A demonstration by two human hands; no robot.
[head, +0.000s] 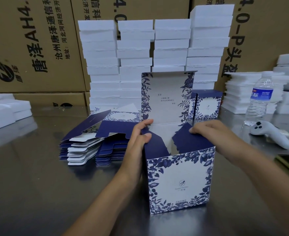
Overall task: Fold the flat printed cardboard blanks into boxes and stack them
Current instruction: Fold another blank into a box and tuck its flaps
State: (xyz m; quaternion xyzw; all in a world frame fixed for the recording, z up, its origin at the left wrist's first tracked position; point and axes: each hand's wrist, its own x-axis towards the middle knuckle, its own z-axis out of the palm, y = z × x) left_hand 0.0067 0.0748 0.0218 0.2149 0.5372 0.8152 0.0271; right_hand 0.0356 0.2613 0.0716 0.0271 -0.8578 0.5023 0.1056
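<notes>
**Box half closed: flaps could crease, lid could jam**

Head view. Box (179,181) stands upright on the table (29,176) right in front of me. Its printed front faces me, its top is open, and its lid (167,97) stands up at the back. My left grip (140,133) is clamped on the left flap (154,145) at the corner, thumb on the navy face and fingers behind, near the lid's hinge. My right grip (206,129) lies with its fingers on top of the right flap (189,140). The thumb is hidden, so I cannot tell whether it pinches or only presses.

Both flaps slope inward and neither lies level. I see these risks:

- If 1 side is pushed harder than the other, that flap could crease off its fold line or tear at the corner.
- If the lid comes down before both flaps are flat, its edge would likely catch on a raised flap and buckle.
- I cannot see the bottom closure. Heavy downward pressure might spring it open or bow the thin walls.
- The table looks slick, so a sideways shove could slide the box into the flat blanks (96,142) just to its left and fan that pile out.
- My right forearm passes near the controller (273,135) and the water bottle (259,103). A wide swing could tip the bottle toward the 1 finished box (206,104) behind.
</notes>
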